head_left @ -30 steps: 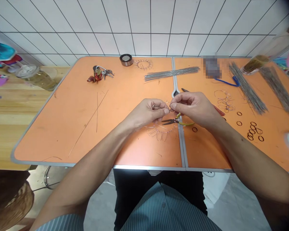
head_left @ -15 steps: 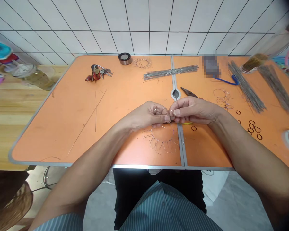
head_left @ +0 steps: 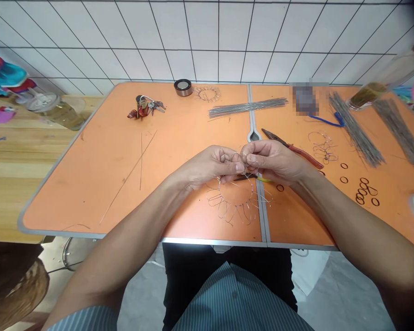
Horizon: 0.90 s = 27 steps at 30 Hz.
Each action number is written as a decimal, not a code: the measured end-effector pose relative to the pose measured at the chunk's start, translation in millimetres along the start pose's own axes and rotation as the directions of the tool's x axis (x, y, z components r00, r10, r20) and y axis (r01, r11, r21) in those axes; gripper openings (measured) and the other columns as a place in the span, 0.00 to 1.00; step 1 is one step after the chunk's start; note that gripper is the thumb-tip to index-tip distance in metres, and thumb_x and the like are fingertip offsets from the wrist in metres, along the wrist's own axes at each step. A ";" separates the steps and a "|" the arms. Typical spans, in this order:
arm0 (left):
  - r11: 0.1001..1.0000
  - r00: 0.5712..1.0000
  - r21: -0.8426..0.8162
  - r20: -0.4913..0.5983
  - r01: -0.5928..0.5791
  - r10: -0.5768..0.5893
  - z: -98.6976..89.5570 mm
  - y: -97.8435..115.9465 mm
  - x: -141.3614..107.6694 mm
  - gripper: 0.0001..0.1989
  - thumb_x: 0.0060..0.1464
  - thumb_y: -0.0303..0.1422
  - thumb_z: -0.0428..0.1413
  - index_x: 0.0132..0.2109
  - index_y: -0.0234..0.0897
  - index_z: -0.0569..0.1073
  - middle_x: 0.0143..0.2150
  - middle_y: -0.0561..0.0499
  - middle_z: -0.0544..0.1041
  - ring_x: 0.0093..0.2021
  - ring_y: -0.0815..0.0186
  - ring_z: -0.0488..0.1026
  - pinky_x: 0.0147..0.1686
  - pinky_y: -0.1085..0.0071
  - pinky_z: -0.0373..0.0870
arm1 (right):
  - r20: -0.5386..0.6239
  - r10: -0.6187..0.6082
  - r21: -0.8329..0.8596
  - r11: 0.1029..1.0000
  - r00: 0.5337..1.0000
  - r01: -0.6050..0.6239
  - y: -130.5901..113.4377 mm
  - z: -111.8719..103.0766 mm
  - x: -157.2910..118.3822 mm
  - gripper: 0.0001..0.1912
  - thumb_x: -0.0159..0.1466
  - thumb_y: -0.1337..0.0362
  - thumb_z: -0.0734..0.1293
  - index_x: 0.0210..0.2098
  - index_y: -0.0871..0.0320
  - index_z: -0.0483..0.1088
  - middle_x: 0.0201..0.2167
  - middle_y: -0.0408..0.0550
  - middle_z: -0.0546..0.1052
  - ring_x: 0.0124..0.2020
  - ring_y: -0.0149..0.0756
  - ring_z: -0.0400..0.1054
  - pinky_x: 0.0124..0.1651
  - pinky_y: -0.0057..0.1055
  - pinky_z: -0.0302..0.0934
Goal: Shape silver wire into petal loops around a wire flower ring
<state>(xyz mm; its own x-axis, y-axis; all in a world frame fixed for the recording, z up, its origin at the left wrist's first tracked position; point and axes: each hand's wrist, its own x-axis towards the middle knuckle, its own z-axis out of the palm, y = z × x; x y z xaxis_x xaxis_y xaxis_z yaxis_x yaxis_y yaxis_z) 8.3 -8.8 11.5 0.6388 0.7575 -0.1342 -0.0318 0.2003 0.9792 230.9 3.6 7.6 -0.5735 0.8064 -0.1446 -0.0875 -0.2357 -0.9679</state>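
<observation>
My left hand (head_left: pixel 224 164) and my right hand (head_left: pixel 267 158) meet over the orange table (head_left: pixel 179 207), thumbs and fingers pinched close together. Between them they hold a ring of thin wire (head_left: pixel 236 205) with looped, petal-like wires around its outside. The ring hangs below my fingertips, towards the table's front edge. What exactly the fingertips pinch is too fine to make out. Under my hands lies a tool with a dark tip and a yellow handle (head_left: pixel 265 179), partly hidden. Red-handled pliers (head_left: pixel 305 155) lie just beyond my right hand.
Bundles of straight wire (head_left: pixel 248 107) lie at the back and right (head_left: pixel 359 131). A tape roll (head_left: pixel 183 87), a second wire ring (head_left: pixel 207 94) and keys (head_left: pixel 152 106) sit towards the back. Small dark rings (head_left: pixel 360 195) are scattered right. Two loose wires (head_left: pixel 141 161) lie left.
My right hand has shifted slightly left and turned, uncovering more of the pliers and the yellow-handled tool. The wire ring still hangs at my fingers. The view has shifted a little.
</observation>
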 end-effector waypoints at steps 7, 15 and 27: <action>0.999 1.000 -0.038 -0.014 -0.013 0.012 -5.8 -6.5 1.5 0.21 0.50 0.44 0.77 0.27 0.37 0.77 0.20 0.55 0.71 0.21 0.73 0.63 0.25 0.72 0.59 | -0.077 -0.063 0.038 0.997 0.995 0.066 8.4 7.9 1.9 0.27 0.51 0.46 0.89 0.34 0.57 0.78 0.27 0.39 0.75 0.28 0.27 0.62 0.32 0.27 0.57; 0.999 0.997 -0.024 -0.079 -0.026 0.024 -5.4 -5.1 1.4 0.22 0.54 0.46 0.74 0.27 0.39 0.74 0.20 0.55 0.71 0.21 0.73 0.61 0.25 0.71 0.59 | -0.137 -0.117 -0.025 0.993 0.984 0.115 5.4 -2.1 0.1 0.28 0.58 0.41 0.85 0.42 0.54 0.78 0.35 0.41 0.79 0.31 0.28 0.69 0.35 0.27 0.65; 0.995 0.995 -0.090 -0.099 -0.039 0.030 -3.9 -4.1 2.8 0.23 0.51 0.46 0.76 0.25 0.39 0.74 0.19 0.55 0.69 0.20 0.74 0.61 0.24 0.71 0.56 | -0.081 -0.212 -0.149 0.969 0.974 0.198 2.3 3.4 2.8 0.24 0.57 0.42 0.85 0.38 0.55 0.82 0.29 0.41 0.78 0.29 0.29 0.67 0.35 0.29 0.66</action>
<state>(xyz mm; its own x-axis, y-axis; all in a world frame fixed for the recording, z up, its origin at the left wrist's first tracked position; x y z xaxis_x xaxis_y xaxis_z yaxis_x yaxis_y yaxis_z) 7.3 -5.0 6.5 0.5586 0.8208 -0.1194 -0.1256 0.2260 0.9660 226.4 3.5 5.6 -0.4740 0.8792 0.0474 -0.0770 0.0122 -0.9970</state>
